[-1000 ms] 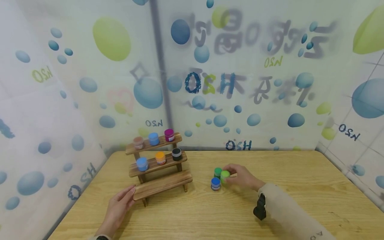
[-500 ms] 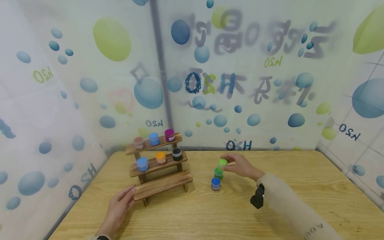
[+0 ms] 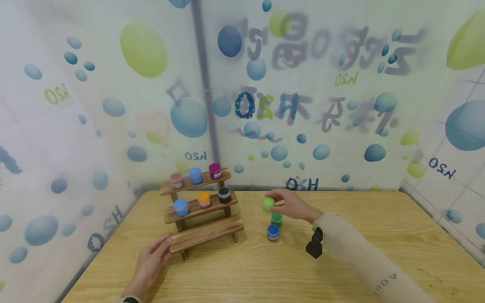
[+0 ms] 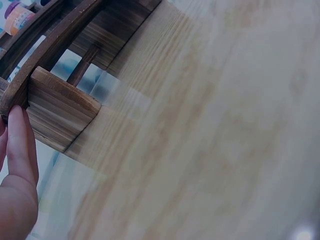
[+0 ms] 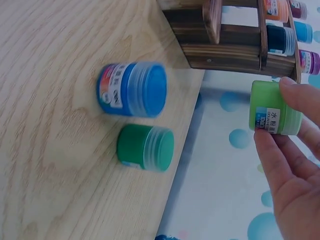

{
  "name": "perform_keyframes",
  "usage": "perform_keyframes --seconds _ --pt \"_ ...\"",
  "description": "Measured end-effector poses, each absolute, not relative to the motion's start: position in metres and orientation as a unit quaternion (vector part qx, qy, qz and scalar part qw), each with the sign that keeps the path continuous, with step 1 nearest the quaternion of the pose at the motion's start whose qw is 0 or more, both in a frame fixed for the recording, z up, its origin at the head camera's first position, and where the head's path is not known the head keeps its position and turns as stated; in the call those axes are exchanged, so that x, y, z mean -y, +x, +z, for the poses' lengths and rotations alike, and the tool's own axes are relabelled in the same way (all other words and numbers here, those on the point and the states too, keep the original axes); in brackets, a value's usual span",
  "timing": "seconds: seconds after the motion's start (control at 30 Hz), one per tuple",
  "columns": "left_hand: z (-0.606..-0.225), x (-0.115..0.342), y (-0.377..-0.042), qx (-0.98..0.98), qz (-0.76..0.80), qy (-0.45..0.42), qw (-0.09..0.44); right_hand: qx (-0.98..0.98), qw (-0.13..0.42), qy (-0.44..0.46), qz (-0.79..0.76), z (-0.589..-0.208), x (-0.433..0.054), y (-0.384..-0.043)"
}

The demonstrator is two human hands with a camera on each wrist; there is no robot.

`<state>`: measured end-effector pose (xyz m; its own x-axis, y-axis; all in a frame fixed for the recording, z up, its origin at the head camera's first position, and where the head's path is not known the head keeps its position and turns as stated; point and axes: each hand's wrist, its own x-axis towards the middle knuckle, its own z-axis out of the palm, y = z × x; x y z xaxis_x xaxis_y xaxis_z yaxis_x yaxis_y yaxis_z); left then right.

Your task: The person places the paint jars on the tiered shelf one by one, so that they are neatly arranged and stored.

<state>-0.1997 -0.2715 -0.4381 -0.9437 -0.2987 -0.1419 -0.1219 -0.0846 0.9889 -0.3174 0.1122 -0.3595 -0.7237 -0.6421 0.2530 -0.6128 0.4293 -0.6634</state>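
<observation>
My right hand (image 3: 293,205) pinches a light green paint jar (image 3: 268,205) between thumb and fingers, raised above the table. In the right wrist view the light green jar's label (image 5: 267,120) faces the camera. Below it on the table stand a dark green jar (image 3: 276,219) and, nearer me, a blue jar (image 3: 273,232). My left hand (image 3: 151,259) grips the left end of the lowest step of a three-step wooden rack (image 3: 206,233). The left wrist view shows fingers (image 4: 21,150) against that board's end.
On the rack's top step stand a brownish jar (image 3: 176,180), a light blue jar (image 3: 195,175) and a purple jar (image 3: 215,171). The middle step bears a blue jar (image 3: 181,207), an orange jar (image 3: 203,199) and a black jar (image 3: 224,195). A patterned curtain (image 3: 322,168) hangs behind the table.
My right hand has lifted the light green jar from beside the other two and carried it up and left, toward the rack. The left hand keeps its place.
</observation>
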Motion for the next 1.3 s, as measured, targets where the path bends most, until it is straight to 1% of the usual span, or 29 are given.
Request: perform_keyframes --seconds 0.17,0.53,1.03,1.3 --pt "-0.438 0.272 -0.199 0.669 -0.724 0.158 0.060 -0.840 0.023 -0.386 -0.380 -0.358 -0.095 -0.316" --pt "-0.439 0.273 -0.199 0.672 -0.720 0.162 0.059 -0.808 0.065 -0.415 -0.414 -0.359 -0.055 -0.307" --pt "-0.440 0.273 -0.201 0.670 -0.723 0.157 0.064 -0.803 0.111 -0.436 -0.390 -0.362 -0.001 -0.291" --pt "-0.440 0.272 -0.201 0.674 -0.720 0.156 0.065 -0.802 0.117 -0.450 -0.376 -0.362 0.026 -0.283"
